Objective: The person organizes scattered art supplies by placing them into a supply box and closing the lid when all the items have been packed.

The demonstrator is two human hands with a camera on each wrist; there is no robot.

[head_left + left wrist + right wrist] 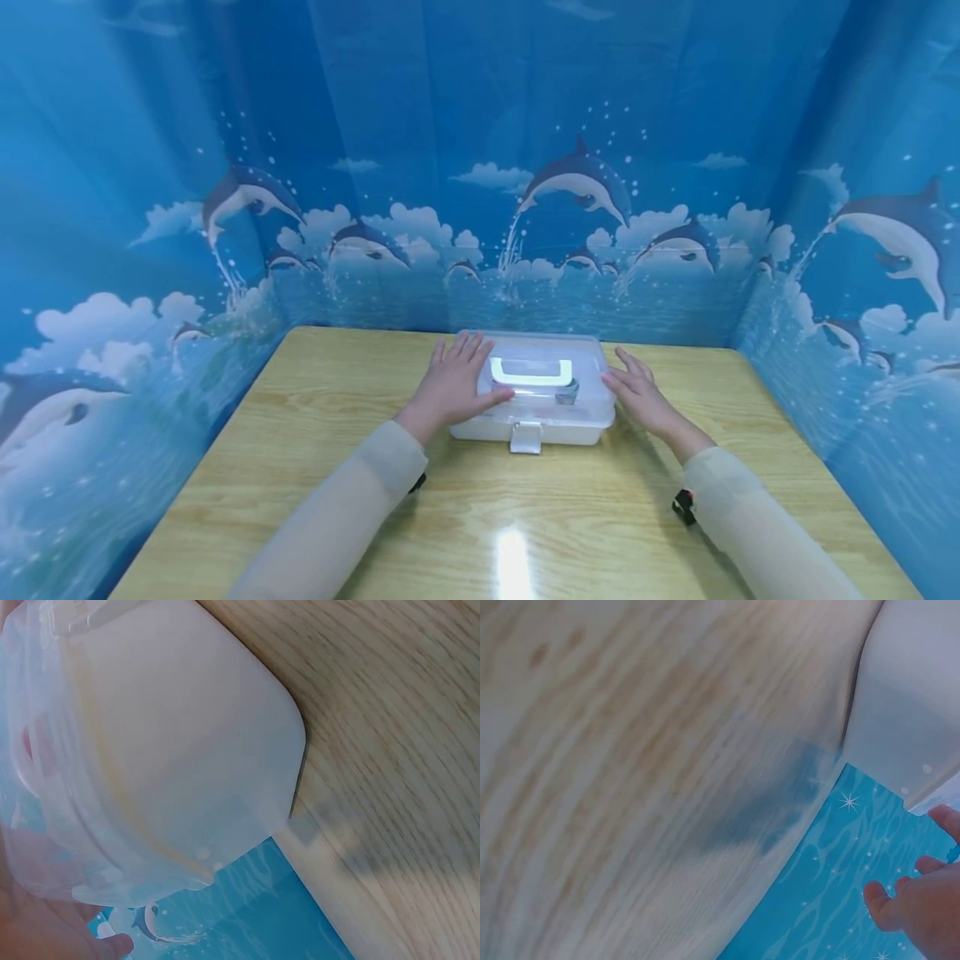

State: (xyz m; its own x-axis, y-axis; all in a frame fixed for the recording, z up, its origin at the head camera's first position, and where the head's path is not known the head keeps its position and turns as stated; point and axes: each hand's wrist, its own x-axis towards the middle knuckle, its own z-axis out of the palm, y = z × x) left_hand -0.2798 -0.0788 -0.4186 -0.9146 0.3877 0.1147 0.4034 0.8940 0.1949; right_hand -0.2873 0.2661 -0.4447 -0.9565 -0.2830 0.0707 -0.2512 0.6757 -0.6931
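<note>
A translucent white plastic storage box (540, 421) stands near the back of the table, its lid lowered over it. On the lid is a white carry handle (531, 379); a clear latch (526, 437) juts out at the front. My left hand (453, 387) lies on the left part of the lid, fingers extended toward the back and thumb stretched across toward the handle. Beside the right edge of the box is my right hand (640, 393), its fingers loosely extended and one fingertip right at the lid's rim. Something small with a patterned side shows through the lid below the handle.
The wood-grain table (300, 467) ends just behind the box. A blue curtain (480, 275) printed with dolphins encloses the back and both sides. A bright light reflection falls on the table in front.
</note>
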